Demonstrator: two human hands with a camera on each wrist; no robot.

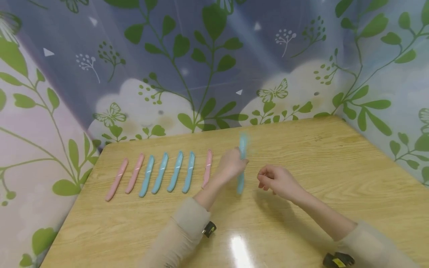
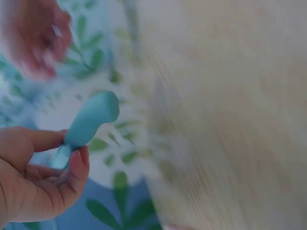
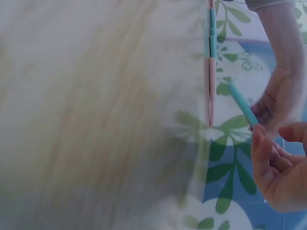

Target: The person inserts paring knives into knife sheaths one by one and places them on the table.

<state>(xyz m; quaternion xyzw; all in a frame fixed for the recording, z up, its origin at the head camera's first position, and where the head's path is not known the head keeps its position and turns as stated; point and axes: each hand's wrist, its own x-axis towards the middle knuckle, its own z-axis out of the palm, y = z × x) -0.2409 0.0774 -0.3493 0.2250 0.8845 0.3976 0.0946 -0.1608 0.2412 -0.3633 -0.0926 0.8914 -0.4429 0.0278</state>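
In the head view my left hand point(image 1: 231, 163) pinches a light-blue sheathed knife point(image 1: 242, 147) between thumb and fingers, holding it roughly upright over the table. The knife point(image 2: 93, 117) looks blurred by motion in the head view; its rounded end shows in the left wrist view. Just to the right, my right hand point(image 1: 279, 182) hovers with loosely curled fingers and nothing in them. To the left lies a row of similar knives: a pink knife point(image 1: 117, 180) at the far left, another pink one, several blue knives point(image 1: 161, 173), then a pink knife point(image 1: 207, 167) beside my left forearm.
The knives lie on a light wood-grain table point(image 1: 335, 167). A curtain point(image 1: 201, 67) printed with leaves and butterflies hangs behind it and along both sides. A black wrist device point(image 1: 209, 229) sits by the left sleeve and another point(image 1: 338, 259) by the right.
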